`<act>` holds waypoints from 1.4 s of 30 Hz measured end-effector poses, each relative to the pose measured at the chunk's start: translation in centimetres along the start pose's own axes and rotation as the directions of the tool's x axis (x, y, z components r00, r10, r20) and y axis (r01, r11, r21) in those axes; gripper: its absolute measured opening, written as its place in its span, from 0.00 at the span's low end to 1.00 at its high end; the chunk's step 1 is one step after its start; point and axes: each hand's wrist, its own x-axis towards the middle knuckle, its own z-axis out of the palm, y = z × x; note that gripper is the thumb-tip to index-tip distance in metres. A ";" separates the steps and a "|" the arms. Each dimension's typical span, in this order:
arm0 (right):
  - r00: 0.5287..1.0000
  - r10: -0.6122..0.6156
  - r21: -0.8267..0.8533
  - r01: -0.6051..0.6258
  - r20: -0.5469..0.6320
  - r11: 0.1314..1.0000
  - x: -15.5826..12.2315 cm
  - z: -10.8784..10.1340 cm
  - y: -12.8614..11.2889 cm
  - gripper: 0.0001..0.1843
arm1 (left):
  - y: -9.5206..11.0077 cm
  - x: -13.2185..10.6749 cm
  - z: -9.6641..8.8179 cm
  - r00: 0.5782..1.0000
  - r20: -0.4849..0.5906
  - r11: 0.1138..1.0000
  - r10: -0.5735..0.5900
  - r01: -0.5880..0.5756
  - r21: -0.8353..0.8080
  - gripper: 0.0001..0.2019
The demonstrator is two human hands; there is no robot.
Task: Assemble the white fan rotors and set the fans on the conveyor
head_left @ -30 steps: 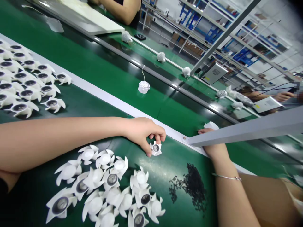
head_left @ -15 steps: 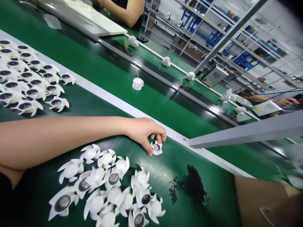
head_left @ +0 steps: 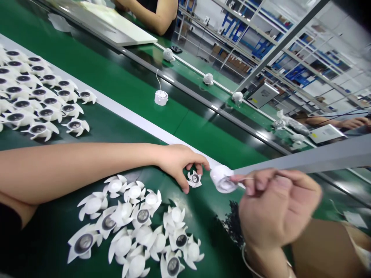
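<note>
Over green belt (head_left: 208, 220), right hand (head_left: 275, 204) pinched on white cup (head_left: 222, 178), left hand (head_left: 179, 164) open around fan (head_left: 194, 179).

Right hand (head_left: 276, 204) and white part (head_left: 222, 178), both blurred

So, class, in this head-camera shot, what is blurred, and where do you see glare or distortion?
Head view: the right hand and the white part it holds are motion-blurred; the left hand is sharper; the green belt shows pale glare; the wide lens bends straight rails, and the top-right corner darkens.
</note>
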 end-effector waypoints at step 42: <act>0.742 0.068 -0.461 0.338 0.666 0.820 -0.8 -0.1 2.6 0.07 | -0.5 0.4 -1.3 0.999 -0.005 0.984 -0.034 0.032 -0.178 0.21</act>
